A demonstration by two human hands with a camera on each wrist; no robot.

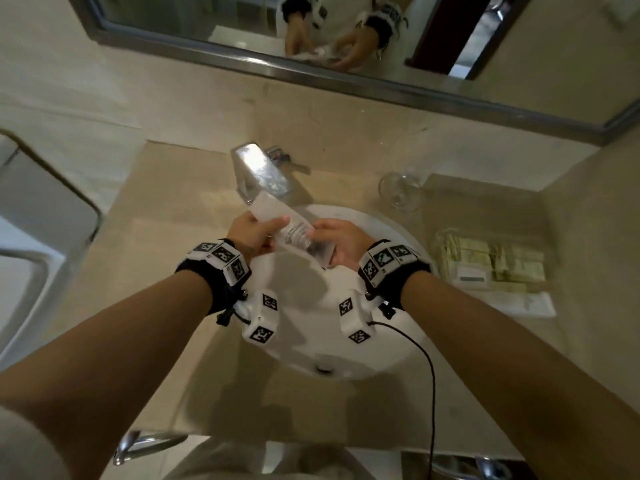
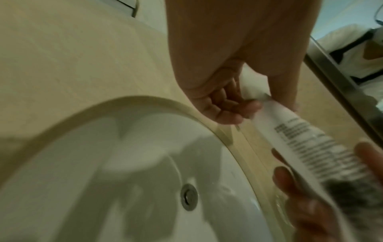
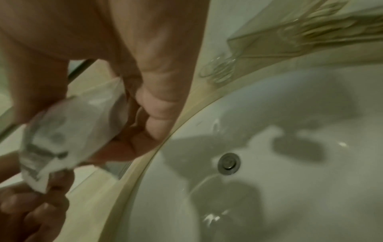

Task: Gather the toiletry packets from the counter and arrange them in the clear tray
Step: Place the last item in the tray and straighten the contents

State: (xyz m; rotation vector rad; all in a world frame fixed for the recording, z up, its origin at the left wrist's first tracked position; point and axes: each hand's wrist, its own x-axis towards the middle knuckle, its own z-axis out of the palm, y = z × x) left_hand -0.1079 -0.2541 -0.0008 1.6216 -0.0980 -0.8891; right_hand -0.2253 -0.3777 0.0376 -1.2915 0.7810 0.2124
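Note:
A long white toiletry packet [image 1: 290,229] with small dark print is held in the air over the back of the sink, between both hands. My left hand [image 1: 252,231] pinches its far end with thumb and fingers [image 2: 238,108]. My right hand [image 1: 341,239] grips the near, darker end, the packet [image 3: 62,135] crumpled in its curled fingers. In the left wrist view the packet [image 2: 306,139] runs down to the right-hand fingertips. The clear tray [image 1: 485,220] sits on the counter to the right, with several pale green packets [image 1: 491,261] stacked in its front part.
The round white sink [image 1: 346,341] lies under both wrists, with the chrome tap [image 1: 259,171] just behind the packet. A stemmed glass [image 1: 400,188] lies next to the tray's left corner. A flat white packet [image 1: 519,303] lies in front of the tray. A mirror [image 1: 311,36] lines the back wall.

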